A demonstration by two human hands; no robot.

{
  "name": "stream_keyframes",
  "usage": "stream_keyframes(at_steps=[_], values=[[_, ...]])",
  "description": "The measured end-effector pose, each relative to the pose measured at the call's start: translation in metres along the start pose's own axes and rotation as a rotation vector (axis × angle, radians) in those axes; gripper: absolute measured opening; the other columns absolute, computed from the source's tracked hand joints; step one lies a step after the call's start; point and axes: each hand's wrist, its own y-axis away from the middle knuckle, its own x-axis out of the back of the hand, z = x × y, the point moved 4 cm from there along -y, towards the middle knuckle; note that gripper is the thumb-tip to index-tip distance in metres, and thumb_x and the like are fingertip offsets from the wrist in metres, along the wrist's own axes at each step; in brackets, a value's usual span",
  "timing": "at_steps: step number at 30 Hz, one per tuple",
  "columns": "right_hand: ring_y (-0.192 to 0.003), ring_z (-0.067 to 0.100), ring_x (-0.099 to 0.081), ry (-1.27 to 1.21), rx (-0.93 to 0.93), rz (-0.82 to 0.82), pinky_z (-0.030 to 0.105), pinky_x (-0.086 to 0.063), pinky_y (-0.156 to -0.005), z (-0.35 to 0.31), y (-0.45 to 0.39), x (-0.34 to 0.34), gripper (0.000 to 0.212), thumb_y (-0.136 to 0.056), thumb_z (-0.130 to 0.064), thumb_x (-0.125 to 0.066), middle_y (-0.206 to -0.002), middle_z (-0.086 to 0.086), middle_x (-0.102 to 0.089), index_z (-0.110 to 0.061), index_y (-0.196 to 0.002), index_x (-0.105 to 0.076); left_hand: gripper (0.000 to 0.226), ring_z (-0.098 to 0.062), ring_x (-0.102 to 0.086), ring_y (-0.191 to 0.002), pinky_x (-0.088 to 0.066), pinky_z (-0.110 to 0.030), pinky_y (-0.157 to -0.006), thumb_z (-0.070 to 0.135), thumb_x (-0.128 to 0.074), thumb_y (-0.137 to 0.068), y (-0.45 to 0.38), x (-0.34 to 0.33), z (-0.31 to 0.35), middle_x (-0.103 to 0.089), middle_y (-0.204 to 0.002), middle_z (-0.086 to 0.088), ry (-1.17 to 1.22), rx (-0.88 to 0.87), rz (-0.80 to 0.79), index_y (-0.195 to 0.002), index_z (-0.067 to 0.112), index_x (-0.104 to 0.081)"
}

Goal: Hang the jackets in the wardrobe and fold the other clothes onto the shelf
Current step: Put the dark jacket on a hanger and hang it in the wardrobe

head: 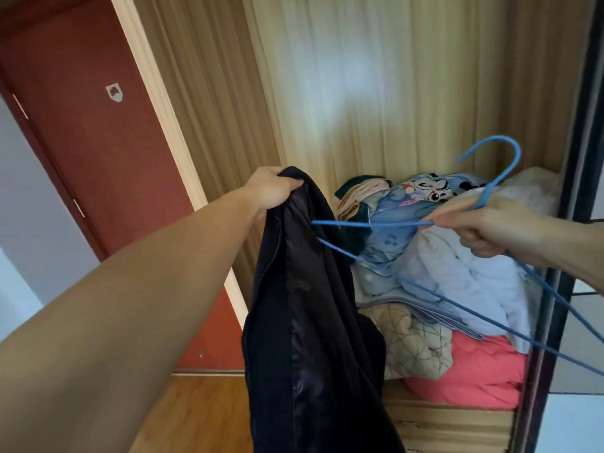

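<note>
A black jacket (307, 322) hangs down in front of the open wardrobe (376, 93). My left hand (271, 189) is shut on its collar at the top. My right hand (483, 225) is shut on a blue wire hanger (369, 223) near its neck. The hanger's hook (500, 148) points up. Its left tip touches the jacket's edge just below the collar. The jacket's lower part runs out of the frame's bottom.
A heap of bedding and clothes (441, 273) fills the wardrobe's shelf (451, 423): a blue cartoon-print quilt, a white duvet, a beige quilt, a pink blanket. A dark sliding-door frame (562, 191) stands at the right. A red door (98, 142) is at the left above wooden floor (196, 416).
</note>
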Motion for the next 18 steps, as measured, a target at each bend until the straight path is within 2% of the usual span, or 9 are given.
stream_keyframes(at_steps=[2,5,7,9,11,14,16,18], values=[[-0.038,0.011,-0.018,0.087,-0.017,-0.009,0.014,-0.012,-0.041,0.000,-0.005,-0.014,0.015,-0.093,-0.007,-0.058,-0.048,0.001,-0.024,-0.007,-0.091,-0.073,0.020,-0.018,-0.068,-0.087,-0.055,-0.023,-0.068,0.018,-0.061,-0.095,0.002,-0.003,0.002,-0.071,-0.102,-0.005,-0.035,-0.027,-0.034,-0.112,0.013,-0.069],[-0.042,0.015,-0.022,0.203,0.006,-0.022,0.019,-0.016,-0.041,-0.006,-0.011,-0.045,0.018,-0.092,-0.014,-0.062,-0.047,0.003,-0.028,-0.017,-0.081,-0.076,0.016,-0.017,-0.069,-0.090,-0.056,-0.022,-0.072,0.019,-0.063,-0.094,0.007,-0.009,0.013,-0.072,-0.099,-0.002,-0.112,-0.099,-0.091,-0.107,0.017,-0.072],[-0.040,0.011,-0.030,0.302,0.076,-0.062,0.020,-0.024,-0.039,-0.014,-0.014,-0.071,0.020,-0.093,-0.018,-0.061,-0.044,-0.001,-0.038,-0.022,-0.080,-0.076,0.012,-0.013,-0.068,-0.087,-0.054,-0.016,-0.067,0.018,-0.064,-0.093,0.011,-0.015,0.023,-0.072,-0.095,0.002,-0.172,-0.167,-0.141,-0.101,0.020,-0.073],[-0.044,0.008,-0.036,0.342,0.121,-0.073,0.018,-0.028,-0.042,-0.018,-0.017,-0.093,0.021,-0.094,-0.020,-0.061,-0.047,-0.003,-0.046,-0.024,-0.080,-0.076,0.013,-0.013,-0.069,-0.089,-0.056,-0.018,-0.072,0.016,-0.065,-0.091,0.016,-0.020,0.033,-0.073,-0.097,0.001,-0.239,-0.240,-0.181,-0.101,0.019,-0.074],[-0.038,0.004,-0.038,0.269,0.112,-0.037,0.013,-0.027,-0.040,-0.020,-0.021,-0.105,0.018,-0.094,-0.018,-0.061,-0.040,-0.010,-0.044,-0.021,-0.083,-0.076,0.017,-0.011,-0.068,-0.090,-0.055,-0.021,-0.080,0.015,-0.066,-0.090,0.020,-0.018,0.039,-0.074,-0.099,0.002,-0.294,-0.295,-0.192,-0.104,0.018,-0.075],[-0.044,-0.004,-0.051,0.151,0.142,0.043,0.008,-0.031,-0.042,-0.027,-0.025,-0.102,0.013,-0.091,-0.014,-0.064,-0.039,-0.016,-0.051,-0.016,-0.087,-0.075,0.012,-0.003,-0.065,-0.083,-0.050,-0.012,-0.073,0.019,-0.066,-0.091,0.023,-0.002,0.037,-0.072,-0.091,0.009,-0.387,-0.318,-0.187,-0.098,0.023,-0.075],[-0.036,0.000,-0.046,0.052,0.172,0.079,0.010,-0.029,-0.037,-0.035,-0.028,-0.096,0.010,-0.090,-0.012,-0.064,-0.034,-0.015,-0.045,-0.012,-0.086,-0.074,0.011,-0.003,-0.064,-0.085,-0.048,-0.011,-0.072,0.021,-0.064,-0.092,0.024,0.005,0.030,-0.071,-0.092,0.010,-0.452,-0.305,-0.199,-0.095,0.025,-0.074],[-0.034,0.007,-0.033,-0.023,0.179,0.094,0.019,-0.024,-0.037,-0.039,-0.032,-0.095,0.011,-0.089,-0.013,-0.065,-0.036,-0.011,-0.039,-0.013,-0.082,-0.073,0.013,-0.004,-0.063,-0.087,-0.045,-0.009,-0.071,0.020,-0.061,-0.094,0.026,0.002,0.023,-0.069,-0.092,0.012,-0.460,-0.312,-0.217,-0.094,0.028,-0.072]])
